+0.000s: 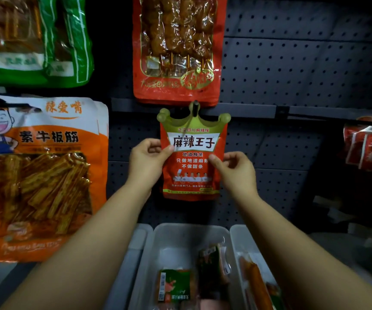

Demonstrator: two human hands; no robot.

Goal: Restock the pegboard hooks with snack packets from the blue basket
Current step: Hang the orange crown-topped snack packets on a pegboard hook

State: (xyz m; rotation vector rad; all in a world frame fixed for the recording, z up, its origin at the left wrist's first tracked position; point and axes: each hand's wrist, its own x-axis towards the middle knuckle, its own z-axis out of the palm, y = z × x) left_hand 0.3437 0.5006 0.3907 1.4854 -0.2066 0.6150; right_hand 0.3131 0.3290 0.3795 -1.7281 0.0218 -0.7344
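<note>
Left hand (146, 156) and right hand (233, 167) each pinch a side edge of a red crown-topped snack packet (193, 157); its hook (195, 107) is mostly hidden.

The green packet (33, 39) is running off the top and left edges; the skewer packet (178, 50) is losing its top to the upper edge; the orange tofu-strip packet (42, 175) is being cut by the left edge; the red packets (370, 151) at the right are blurring, their print unreadable; the crown-topped red packet (193, 153) is hiding its hook (195, 107) and the fingers of both hands behind it; the clear bins (180, 238) are running off the bottom edge, their contents blurring.
</note>
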